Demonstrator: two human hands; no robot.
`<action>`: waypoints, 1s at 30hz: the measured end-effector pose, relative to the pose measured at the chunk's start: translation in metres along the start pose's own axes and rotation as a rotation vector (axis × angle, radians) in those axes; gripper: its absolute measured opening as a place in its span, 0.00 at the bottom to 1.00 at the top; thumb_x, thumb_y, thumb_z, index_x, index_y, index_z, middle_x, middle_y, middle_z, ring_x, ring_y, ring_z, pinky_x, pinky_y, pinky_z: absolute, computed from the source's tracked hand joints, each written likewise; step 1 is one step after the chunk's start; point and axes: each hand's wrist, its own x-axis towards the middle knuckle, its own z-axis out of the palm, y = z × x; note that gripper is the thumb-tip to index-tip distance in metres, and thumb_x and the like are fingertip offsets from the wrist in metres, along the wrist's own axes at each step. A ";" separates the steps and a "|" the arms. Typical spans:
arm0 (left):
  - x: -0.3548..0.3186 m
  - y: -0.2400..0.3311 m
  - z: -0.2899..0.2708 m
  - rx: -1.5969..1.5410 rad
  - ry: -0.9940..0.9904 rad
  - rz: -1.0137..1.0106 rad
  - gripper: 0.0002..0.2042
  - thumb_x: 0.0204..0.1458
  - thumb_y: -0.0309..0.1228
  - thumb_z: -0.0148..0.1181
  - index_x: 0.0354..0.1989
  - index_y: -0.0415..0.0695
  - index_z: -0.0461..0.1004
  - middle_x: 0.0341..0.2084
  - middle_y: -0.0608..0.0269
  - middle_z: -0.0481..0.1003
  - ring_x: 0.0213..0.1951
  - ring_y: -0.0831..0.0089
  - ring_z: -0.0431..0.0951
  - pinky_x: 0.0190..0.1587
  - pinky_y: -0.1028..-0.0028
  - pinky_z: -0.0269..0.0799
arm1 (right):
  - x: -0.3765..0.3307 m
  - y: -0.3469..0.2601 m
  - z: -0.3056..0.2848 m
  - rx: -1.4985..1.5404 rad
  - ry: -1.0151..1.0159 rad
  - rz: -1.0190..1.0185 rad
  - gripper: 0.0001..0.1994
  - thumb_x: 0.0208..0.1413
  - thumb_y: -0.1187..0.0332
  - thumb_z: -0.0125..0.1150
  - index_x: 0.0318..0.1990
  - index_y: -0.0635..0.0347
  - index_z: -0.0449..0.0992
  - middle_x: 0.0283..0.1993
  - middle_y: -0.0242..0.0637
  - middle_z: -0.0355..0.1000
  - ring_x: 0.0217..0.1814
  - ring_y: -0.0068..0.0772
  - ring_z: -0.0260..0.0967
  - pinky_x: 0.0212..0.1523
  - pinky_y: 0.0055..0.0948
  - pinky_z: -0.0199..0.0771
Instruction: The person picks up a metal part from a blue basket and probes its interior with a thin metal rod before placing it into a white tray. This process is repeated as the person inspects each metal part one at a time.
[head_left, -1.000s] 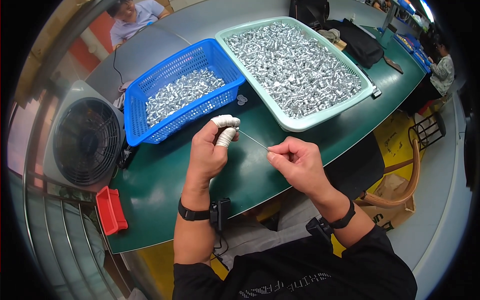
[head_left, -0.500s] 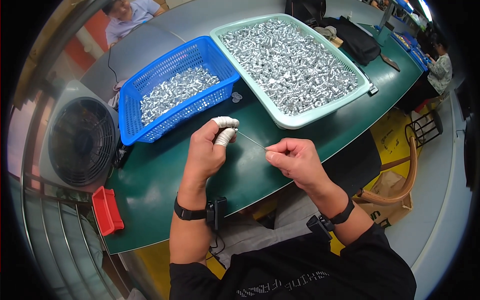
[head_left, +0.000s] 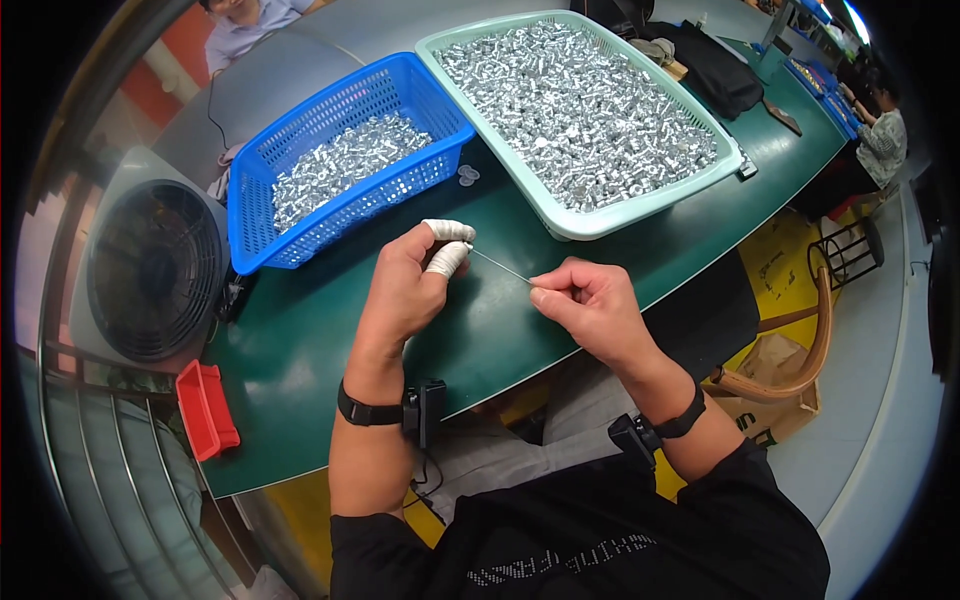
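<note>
White tape wraps the thumb and index finger of my left hand (head_left: 405,285). Those fingers are pinched together at the far end of a thin metal rod (head_left: 502,266); whatever small thing they grip is hidden. My right hand (head_left: 598,308) is closed, its thumb and index finger pinching the rod's near end. Both hands are above the green table, in front of two baskets. Small silvery metal parts (head_left: 352,160) lie heaped in the blue basket (head_left: 365,203) on the left. The larger pale green basket (head_left: 580,224) on the right holds many more such parts.
A few clear round discs (head_left: 467,176) lie beside the blue basket. At left are a fan (head_left: 155,262) and a small red tray (head_left: 208,412). A black bag (head_left: 705,75) rests at the back right. Other people are across the table and at far right.
The whole view has shifted slightly, with baskets and table a little higher in the picture. My hands keep the same pinches, with the rod between them.
</note>
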 end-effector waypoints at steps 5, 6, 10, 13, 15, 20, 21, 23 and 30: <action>-0.003 0.001 -0.005 -0.729 -0.069 -0.068 0.07 0.59 0.19 0.54 0.44 0.36 0.76 0.36 0.62 0.77 0.35 0.75 0.78 0.43 0.74 0.76 | 0.004 -0.005 -0.008 0.598 -0.157 0.362 0.05 0.57 0.78 0.62 0.40 0.71 0.78 0.24 0.28 0.67 0.19 0.13 0.55 0.16 0.15 0.50; -0.002 0.000 -0.006 -0.630 -0.064 -0.033 0.07 0.59 0.19 0.55 0.43 0.36 0.76 0.36 0.62 0.77 0.35 0.75 0.78 0.43 0.74 0.76 | 0.005 -0.003 -0.008 0.668 -0.159 0.401 0.05 0.57 0.79 0.62 0.40 0.71 0.78 0.24 0.28 0.67 0.19 0.12 0.56 0.16 0.15 0.50; -0.001 0.000 -0.001 -0.320 -0.020 0.078 0.07 0.59 0.19 0.54 0.44 0.36 0.76 0.36 0.62 0.77 0.36 0.74 0.78 0.44 0.73 0.76 | 0.005 -0.006 -0.007 0.597 -0.100 0.428 0.05 0.57 0.79 0.62 0.40 0.71 0.78 0.24 0.29 0.67 0.18 0.13 0.55 0.15 0.15 0.50; -0.002 -0.001 0.005 -0.093 0.047 0.164 0.08 0.59 0.19 0.54 0.45 0.36 0.76 0.37 0.62 0.77 0.37 0.73 0.78 0.44 0.72 0.77 | 0.004 -0.009 -0.006 0.490 -0.059 0.410 0.06 0.57 0.78 0.63 0.40 0.71 0.78 0.24 0.29 0.68 0.18 0.13 0.56 0.16 0.15 0.51; -0.002 0.000 0.005 -0.102 0.048 0.124 0.08 0.59 0.19 0.54 0.46 0.36 0.75 0.37 0.62 0.77 0.37 0.73 0.78 0.44 0.71 0.78 | 0.004 -0.011 -0.006 0.418 -0.040 0.380 0.07 0.56 0.76 0.65 0.40 0.71 0.78 0.27 0.29 0.70 0.18 0.12 0.57 0.16 0.15 0.51; 0.001 -0.003 -0.012 -0.633 -0.146 -0.127 0.08 0.59 0.19 0.56 0.45 0.37 0.76 0.35 0.63 0.77 0.35 0.75 0.78 0.42 0.74 0.77 | 0.003 -0.001 -0.007 0.674 -0.141 0.403 0.08 0.55 0.75 0.66 0.40 0.72 0.78 0.26 0.28 0.70 0.19 0.12 0.57 0.16 0.15 0.51; 0.000 -0.003 -0.013 -0.630 -0.146 -0.127 0.08 0.59 0.19 0.56 0.45 0.37 0.76 0.35 0.63 0.77 0.35 0.75 0.78 0.42 0.74 0.77 | 0.002 0.000 -0.007 0.666 -0.143 0.404 0.07 0.55 0.76 0.65 0.39 0.72 0.78 0.26 0.28 0.69 0.20 0.12 0.58 0.17 0.15 0.53; -0.001 -0.002 -0.014 -0.535 -0.143 -0.129 0.08 0.58 0.19 0.56 0.45 0.37 0.76 0.34 0.63 0.77 0.35 0.75 0.78 0.42 0.74 0.77 | 0.001 0.002 -0.008 0.649 -0.145 0.405 0.06 0.56 0.77 0.64 0.39 0.71 0.79 0.27 0.27 0.68 0.22 0.13 0.59 0.19 0.15 0.55; 0.000 -0.003 -0.013 -0.189 0.003 -0.084 0.07 0.58 0.21 0.59 0.44 0.36 0.75 0.33 0.64 0.76 0.36 0.75 0.77 0.40 0.74 0.75 | 0.001 0.009 -0.020 -0.023 0.030 0.033 0.06 0.55 0.77 0.65 0.39 0.70 0.81 0.31 0.26 0.68 0.28 0.11 0.61 0.28 0.15 0.60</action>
